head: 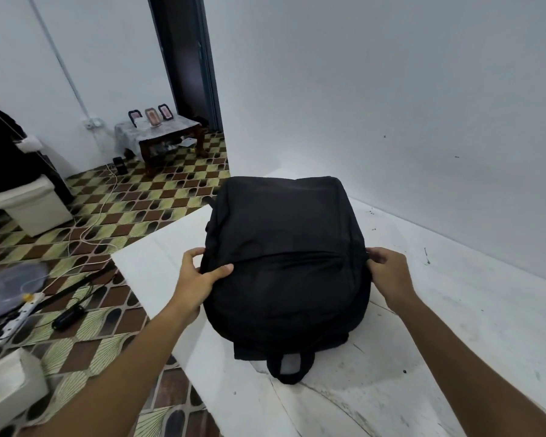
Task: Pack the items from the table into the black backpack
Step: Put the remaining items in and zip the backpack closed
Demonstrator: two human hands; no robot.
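Black backpack (284,257) lies flat on the white desk (454,310), dead centre in front of the person. Long axis runs near–far: top carry loop (289,365) at the near end, base at the far end by the wall.

Left hand (202,272) is on the left edge of the pack, thumb on top, fingers curled round the side, pinching fabric. Right hand (386,271) is at the right edge, about level with the left one, fingers curled and pinching something small there; probably a zipper pull, but too dark to tell. Both hands sit at roughly the same reach, so neither is clearly nearer.

Judgement: a seam crosses the front between the two hands. It looks like a zip line, so the next move likely runs left–right along it. Can't tell whether it's open or closed.

No loose items visible on the desk, so packing looks done or nearly done.

Around: wall close on the right and far side. Patterned floor to the left, with a power strip (19,313), cables, a fan (7,288), and a white box (32,206). Nothing blocks the hands.
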